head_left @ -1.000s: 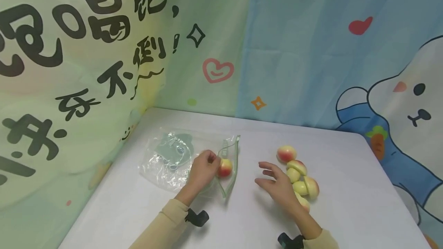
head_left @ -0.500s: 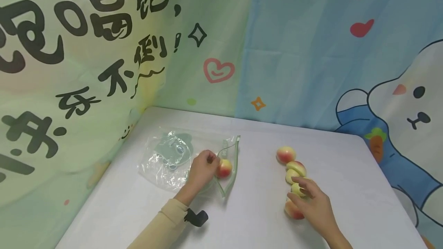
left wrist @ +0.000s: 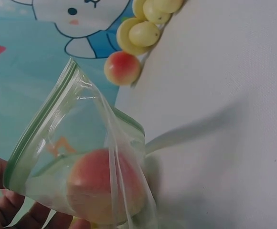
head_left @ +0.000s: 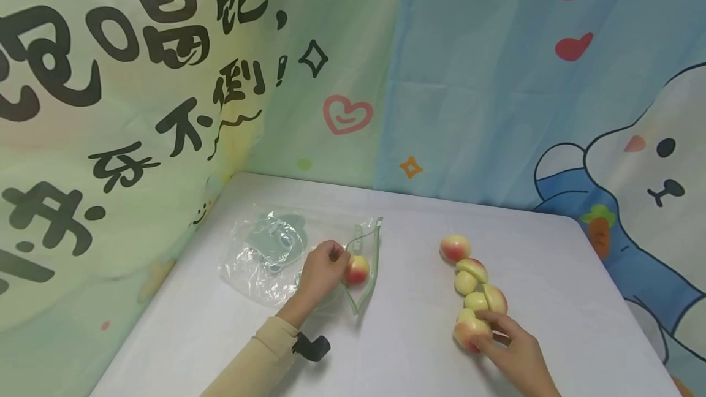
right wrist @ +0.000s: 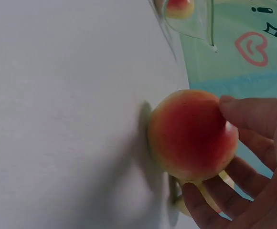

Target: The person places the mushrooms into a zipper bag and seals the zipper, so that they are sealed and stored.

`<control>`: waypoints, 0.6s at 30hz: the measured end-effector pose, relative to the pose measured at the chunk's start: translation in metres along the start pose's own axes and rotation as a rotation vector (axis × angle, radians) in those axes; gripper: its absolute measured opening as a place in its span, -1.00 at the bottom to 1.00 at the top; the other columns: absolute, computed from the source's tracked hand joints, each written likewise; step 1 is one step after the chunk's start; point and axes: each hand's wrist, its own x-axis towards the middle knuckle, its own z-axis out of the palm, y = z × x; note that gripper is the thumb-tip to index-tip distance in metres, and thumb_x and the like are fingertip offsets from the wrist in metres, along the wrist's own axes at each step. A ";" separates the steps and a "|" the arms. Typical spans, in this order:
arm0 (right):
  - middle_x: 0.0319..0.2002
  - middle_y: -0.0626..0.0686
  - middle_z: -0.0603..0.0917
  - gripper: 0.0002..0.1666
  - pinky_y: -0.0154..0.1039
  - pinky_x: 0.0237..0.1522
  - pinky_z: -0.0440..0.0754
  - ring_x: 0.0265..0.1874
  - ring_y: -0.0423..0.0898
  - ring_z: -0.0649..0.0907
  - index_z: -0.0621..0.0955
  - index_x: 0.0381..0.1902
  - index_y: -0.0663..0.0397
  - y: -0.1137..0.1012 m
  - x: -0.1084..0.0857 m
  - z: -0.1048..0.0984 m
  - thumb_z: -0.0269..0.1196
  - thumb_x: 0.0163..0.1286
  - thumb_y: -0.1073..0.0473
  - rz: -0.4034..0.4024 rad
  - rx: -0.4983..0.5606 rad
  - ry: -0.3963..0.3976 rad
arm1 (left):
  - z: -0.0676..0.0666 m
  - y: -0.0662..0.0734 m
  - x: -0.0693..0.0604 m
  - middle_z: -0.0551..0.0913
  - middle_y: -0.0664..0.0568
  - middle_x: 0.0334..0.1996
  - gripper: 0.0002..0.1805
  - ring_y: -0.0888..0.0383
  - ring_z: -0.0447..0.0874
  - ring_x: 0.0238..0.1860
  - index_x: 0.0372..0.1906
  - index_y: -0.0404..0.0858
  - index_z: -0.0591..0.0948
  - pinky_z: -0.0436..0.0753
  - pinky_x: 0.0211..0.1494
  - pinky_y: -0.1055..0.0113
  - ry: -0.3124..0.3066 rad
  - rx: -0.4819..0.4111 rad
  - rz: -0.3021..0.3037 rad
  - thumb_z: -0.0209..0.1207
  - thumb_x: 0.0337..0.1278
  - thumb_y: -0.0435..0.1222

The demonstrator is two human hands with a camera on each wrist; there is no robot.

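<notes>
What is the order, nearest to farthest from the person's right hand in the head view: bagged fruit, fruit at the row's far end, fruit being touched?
From the right hand:
1. Touched fruit: against the hand, to its left.
2. Far-end fruit: ahead, slightly left.
3. Bagged fruit: farther left, inside the clear bag.

zip bag (head_left: 280,279): 1 | bagged red-yellow fruit piece (head_left: 358,269), inside zip bag: 1 | unbagged red-yellow fruit pieces (head_left: 455,249), right of zip bag: 4 | pale yellow lumps (head_left: 476,303), right of zip bag, attachment indeterminate: 3 | left hand (head_left: 323,268), at zip bag: 1 | right hand (head_left: 515,348), right of zip bag: 1 | table (head_left: 405,348), under zip bag: 1
</notes>
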 end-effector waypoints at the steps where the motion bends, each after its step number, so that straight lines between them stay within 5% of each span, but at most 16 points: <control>1: -0.05 0.07 0.67 -0.45 -0.35 -0.24 0.66 -0.17 -0.46 0.54 0.62 0.04 0.04 0.001 -0.001 0.001 0.51 0.06 0.16 -0.022 0.008 0.004 | 0.000 0.000 0.000 0.63 0.04 -0.35 -0.87 0.12 0.55 -0.29 -0.39 -0.17 0.55 0.57 -0.15 0.17 0.000 0.001 0.000 0.17 0.18 -0.20; 9: 0.03 -0.01 0.60 -0.29 -0.34 -0.30 0.67 -0.06 -0.51 0.48 0.59 0.07 -0.02 0.008 -0.006 0.016 0.57 -0.12 0.31 -0.164 -0.008 0.036 | 0.001 0.001 0.003 0.63 0.04 -0.35 -0.86 0.11 0.56 -0.29 -0.38 -0.17 0.56 0.57 -0.13 0.16 0.007 0.006 0.000 0.17 0.17 -0.19; 18: 0.07 -0.01 0.56 -0.17 -0.30 -0.31 0.65 -0.09 -0.20 0.59 0.58 0.07 -0.03 -0.002 -0.006 0.032 0.57 -0.27 0.43 -0.345 -0.132 0.066 | 0.003 0.001 0.004 0.62 0.05 -0.35 -0.86 0.11 0.56 -0.28 -0.39 -0.16 0.55 0.57 -0.11 0.15 -0.001 0.020 0.009 0.18 0.17 -0.18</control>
